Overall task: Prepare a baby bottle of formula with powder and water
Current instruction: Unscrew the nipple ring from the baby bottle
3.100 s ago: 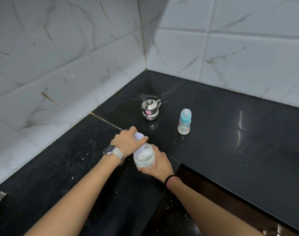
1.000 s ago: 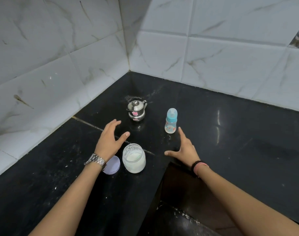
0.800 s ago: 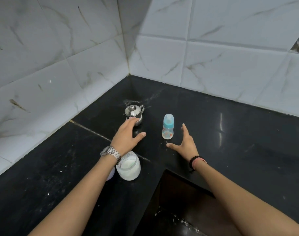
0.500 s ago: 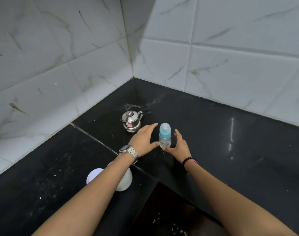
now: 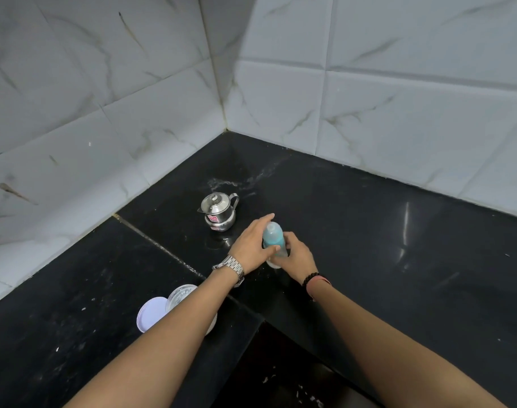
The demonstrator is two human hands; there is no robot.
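Observation:
A small baby bottle (image 5: 274,237) with a blue cap stands tilted on the black counter (image 5: 383,245), held between both hands. My right hand (image 5: 297,256) grips its lower body. My left hand (image 5: 253,245) wraps the blue cap from the left, thumb across the front. Near me an open glass jar of white powder (image 5: 180,294) stands mostly hidden under my left forearm, and its pale round lid (image 5: 151,313) lies flat beside it. A small steel kettle (image 5: 219,212) with its lid on stands behind the bottle to the left.
White marble-look tiled walls (image 5: 369,98) meet in a corner behind the kettle. The counter is L-shaped, with an inner edge and a dark drop (image 5: 281,372) right in front of me. White specks dot the counter at left.
Earlier my hands took the lid off the powder jar and laid it down. In the last second both hands moved forward and closed round the baby bottle, which now leans.

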